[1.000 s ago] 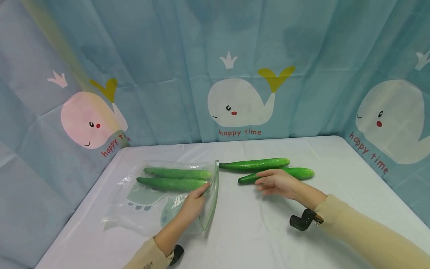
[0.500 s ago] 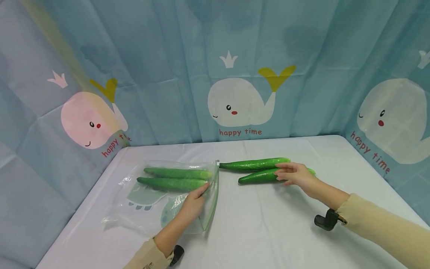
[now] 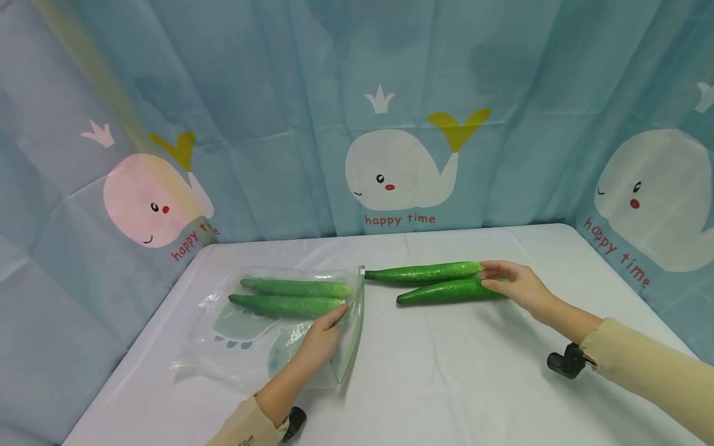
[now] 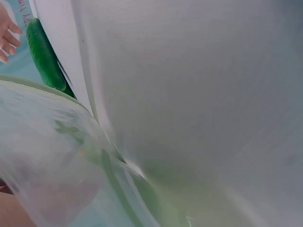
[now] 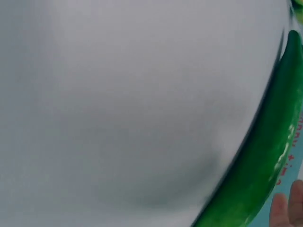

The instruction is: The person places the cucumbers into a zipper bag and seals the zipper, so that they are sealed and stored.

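Two green cucumbers lie inside a clear zip bag [image 3: 203, 347] on the left: a rear one [image 3: 295, 288] and a front one [image 3: 281, 304]. My left hand [image 3: 319, 339] grips the bag near its open mouth, index finger stretched along the plastic; the thumb is hidden. On the right, a back cucumber [image 3: 424, 273] has its thin tip at the bag's slider, and a front cucumber [image 3: 446, 292] lies just before it. Over their right ends is my right hand [image 3: 524, 290], fingers and thumb apart. Its fingertips [image 5: 278, 210] appear beside a cucumber in the right wrist view.
A white cloth covers the table [image 3: 424, 384]. Behind and at both sides hangs a blue curtain [image 3: 268, 155] printed with whales. The bag's green zip edge [image 3: 357, 341] runs toward the front between bag and loose cucumbers.
My right hand has slid rightward along the front cucumber, from near its middle to its right end. The left hand, the bag and the cucumbers have stayed in place.
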Available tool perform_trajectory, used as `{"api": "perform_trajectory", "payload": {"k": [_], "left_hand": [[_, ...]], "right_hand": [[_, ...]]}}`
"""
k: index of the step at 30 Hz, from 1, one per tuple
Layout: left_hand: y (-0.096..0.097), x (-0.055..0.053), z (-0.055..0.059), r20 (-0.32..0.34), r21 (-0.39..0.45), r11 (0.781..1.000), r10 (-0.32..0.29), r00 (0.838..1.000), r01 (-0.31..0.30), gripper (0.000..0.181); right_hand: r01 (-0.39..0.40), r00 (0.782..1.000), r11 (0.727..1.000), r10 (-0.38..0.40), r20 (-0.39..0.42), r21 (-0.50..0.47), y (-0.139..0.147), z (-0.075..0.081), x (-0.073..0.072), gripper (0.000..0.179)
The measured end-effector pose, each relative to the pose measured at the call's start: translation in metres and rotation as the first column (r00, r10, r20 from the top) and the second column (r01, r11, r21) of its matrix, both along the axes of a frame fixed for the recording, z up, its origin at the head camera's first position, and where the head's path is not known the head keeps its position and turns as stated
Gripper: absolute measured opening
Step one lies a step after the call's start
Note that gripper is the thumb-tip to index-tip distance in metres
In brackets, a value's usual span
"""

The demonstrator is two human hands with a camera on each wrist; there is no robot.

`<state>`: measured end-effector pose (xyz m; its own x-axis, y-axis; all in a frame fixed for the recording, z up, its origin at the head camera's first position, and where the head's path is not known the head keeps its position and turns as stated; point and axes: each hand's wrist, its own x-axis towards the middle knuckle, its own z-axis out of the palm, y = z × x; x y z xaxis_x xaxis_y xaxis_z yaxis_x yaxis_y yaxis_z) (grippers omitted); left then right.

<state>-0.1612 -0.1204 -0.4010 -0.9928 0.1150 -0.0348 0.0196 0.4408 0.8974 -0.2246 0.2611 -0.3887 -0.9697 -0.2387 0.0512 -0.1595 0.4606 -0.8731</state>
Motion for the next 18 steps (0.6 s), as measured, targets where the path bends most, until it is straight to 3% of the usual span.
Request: {"api": "perform_trajectory", "payload": {"k": [5,11,18], "left_hand": [[0.000,0.000,0.000,0.002,-0.001,1.000,0.005,1.000,-0.005,0.053],[-0.001,0.000,-0.001,0.003,0.006,1.000,0.000,1.000,0.000,0.052],[0.000,0.002,0.001,0.000,0.011,1.000,0.006,1.000,-0.006,0.052]], "right_hand": [[-0.024,0.996,0.991,0.035,-0.080,0.130,0.013,-0.003,-0.005,0.055],[-0.066,0.995,0.973,0.080,-0.059,0.220,0.030,-0.005,-0.013,0.063],[-0.109,0.991,0.932,0.129,-0.037,0.346,0.042,-0.010,-0.026,0.070]]}}
